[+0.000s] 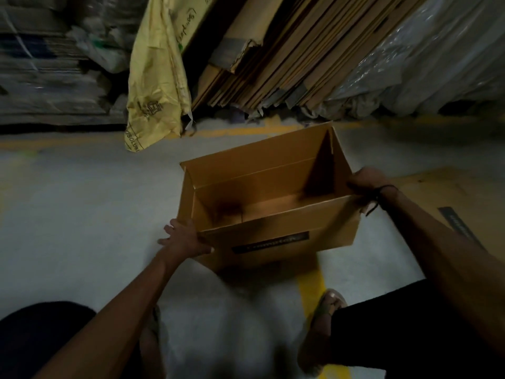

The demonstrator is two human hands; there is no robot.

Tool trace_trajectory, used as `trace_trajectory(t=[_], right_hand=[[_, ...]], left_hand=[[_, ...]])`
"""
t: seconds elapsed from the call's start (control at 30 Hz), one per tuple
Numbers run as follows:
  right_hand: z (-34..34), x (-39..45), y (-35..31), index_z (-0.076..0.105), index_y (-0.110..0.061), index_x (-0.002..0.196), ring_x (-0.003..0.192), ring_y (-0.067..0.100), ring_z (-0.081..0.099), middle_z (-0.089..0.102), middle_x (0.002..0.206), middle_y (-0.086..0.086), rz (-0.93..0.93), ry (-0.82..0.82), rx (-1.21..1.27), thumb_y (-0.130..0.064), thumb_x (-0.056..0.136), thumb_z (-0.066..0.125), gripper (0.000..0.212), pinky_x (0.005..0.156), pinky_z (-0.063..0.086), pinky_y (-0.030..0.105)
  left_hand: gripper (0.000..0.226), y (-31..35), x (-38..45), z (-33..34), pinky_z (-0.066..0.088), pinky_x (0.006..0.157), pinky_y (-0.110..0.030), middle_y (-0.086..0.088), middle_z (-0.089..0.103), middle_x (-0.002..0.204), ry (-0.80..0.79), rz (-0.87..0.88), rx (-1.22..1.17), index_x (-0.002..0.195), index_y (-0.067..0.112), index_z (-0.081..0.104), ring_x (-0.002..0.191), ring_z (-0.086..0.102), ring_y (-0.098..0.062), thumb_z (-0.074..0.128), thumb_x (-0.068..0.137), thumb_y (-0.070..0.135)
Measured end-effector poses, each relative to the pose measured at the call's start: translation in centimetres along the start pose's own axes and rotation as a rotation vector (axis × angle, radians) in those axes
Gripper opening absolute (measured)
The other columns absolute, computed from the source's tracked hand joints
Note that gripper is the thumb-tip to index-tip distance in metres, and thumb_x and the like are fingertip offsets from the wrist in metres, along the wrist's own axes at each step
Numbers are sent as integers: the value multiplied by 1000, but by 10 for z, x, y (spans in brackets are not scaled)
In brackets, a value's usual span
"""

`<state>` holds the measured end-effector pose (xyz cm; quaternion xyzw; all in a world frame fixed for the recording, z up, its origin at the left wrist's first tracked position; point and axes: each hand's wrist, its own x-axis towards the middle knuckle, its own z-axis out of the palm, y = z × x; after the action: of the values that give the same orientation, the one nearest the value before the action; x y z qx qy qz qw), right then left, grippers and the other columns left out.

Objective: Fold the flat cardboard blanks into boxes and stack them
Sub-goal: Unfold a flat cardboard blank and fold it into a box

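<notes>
Box (276,203): erected, open side up, held between both hands over the grey floor (82,203). Whether its underside touches the floor cannot be told; the lower edge is blurred. Top flaps stand up; a dark printed label shows on the near wall.

Left hand (183,237): at the near left corner, palm against the outside wall, fingers spread. Grip is wide, pressing rather than closing round the board.

Right hand (366,181): at the right end, fingers curled over the upper edge. Grip is closed on the box rim. A dark cord hangs at that wrist.

Blanks (295,58): a leaning pack of flat boards stands beyond the box, against wrapped pallets. One more flat board (448,198) lies on the floor under the right forearm. A yellow sack (155,77) hangs left of the pack.

Risks, as judged:
- The left hand only presses; if the right lets go, the box could swing or drop.
- The bottom appears closed, but locking cannot be confirmed; unlocked flaps could spring open when stacked.
- The cord could snag a flap.
- A sandalled foot (325,318) stands near the floor board; stepping on it could cause a slip.
</notes>
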<state>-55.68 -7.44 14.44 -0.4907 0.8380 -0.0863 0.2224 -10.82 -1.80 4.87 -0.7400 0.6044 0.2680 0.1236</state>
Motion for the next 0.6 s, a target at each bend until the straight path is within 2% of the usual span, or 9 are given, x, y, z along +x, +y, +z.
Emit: trace_trajectory(t=[0.07, 0.1, 0.17, 0.23, 0.3, 0.4, 0.47, 0.53, 0.6], right_hand=[[-7, -18, -24, 61, -5, 70, 64, 27, 58, 61, 72, 12, -63, 64, 18, -26, 87, 65, 27, 61, 46, 33], [-12, -28, -37, 65, -4, 71, 65, 28, 61, 63, 72, 12, -85, 78, 35, -28, 86, 65, 28, 61, 49, 34], [-16, -47, -58, 67, -5, 71, 63, 27, 61, 62, 68, 10, -151, 104, 40, -31, 86, 63, 31, 59, 48, 33], [-20, -67, -78, 68, -7, 67, 60, 27, 63, 63, 63, 10, -240, 148, 42, -37, 86, 62, 36, 55, 43, 29], [-22, -88, -98, 65, -8, 64, 56, 25, 62, 63, 60, 8, -298, 198, 50, -44, 87, 63, 42, 52, 41, 26], [-20, -122, -125, 57, -16, 58, 49, 17, 50, 51, 54, -2, -374, 268, 28, -56, 87, 62, 50, 43, 33, 23], [-17, -142, -139, 57, -16, 58, 50, 18, 49, 46, 51, -3, -445, 293, 2, -61, 85, 62, 53, 43, 33, 24], [-15, -155, -147, 69, -13, 70, 52, 20, 51, 46, 52, -2, -492, 280, 24, -58, 81, 64, 47, 46, 38, 27], [-18, -163, -152, 78, -19, 96, 54, 18, 55, 52, 53, -3, -508, 231, 12, -64, 77, 63, 51, 49, 45, 29]], left_hand=[[127, 21, -17, -13, 12, 115, -71, -28, 0, 163, 26, 35, 39, 158, 20, 9, 149, -1, -53, 85, 65, 62], [128, 33, -26, -21, 12, 116, -70, -27, -1, 164, 60, 114, -2, 158, 20, 9, 150, 0, -51, 85, 64, 64], [123, 59, -46, -41, 25, 118, -62, -19, 9, 165, 108, 339, -231, 158, 27, 13, 151, 15, -43, 86, 65, 62], [113, 87, -69, -59, 37, 114, -55, -10, 23, 163, 103, 552, -480, 155, 37, 15, 147, 32, -32, 86, 70, 55], [108, 115, -91, -74, 44, 109, -52, -8, 34, 159, 156, 685, -555, 154, 42, 14, 141, 42, -27, 86, 73, 48], [112, 147, -110, -102, 53, 97, -44, -8, 47, 150, 219, 757, -626, 153, 50, 11, 123, 59, -24, 89, 73, 36], [110, 156, -113, -120, 55, 89, -37, -8, 61, 133, 210, 806, -578, 153, 50, 14, 109, 66, -23, 88, 74, 29], [96, 158, -112, -133, 57, 85, -37, -5, 65, 115, 208, 806, -480, 149, 50, 25, 100, 66, -23, 82, 76, 31], [79, 152, -109, -140, 57, 90, -41, -4, 63, 123, 221, 757, -444, 142, 44, 39, 109, 63, -23, 79, 75, 34]])
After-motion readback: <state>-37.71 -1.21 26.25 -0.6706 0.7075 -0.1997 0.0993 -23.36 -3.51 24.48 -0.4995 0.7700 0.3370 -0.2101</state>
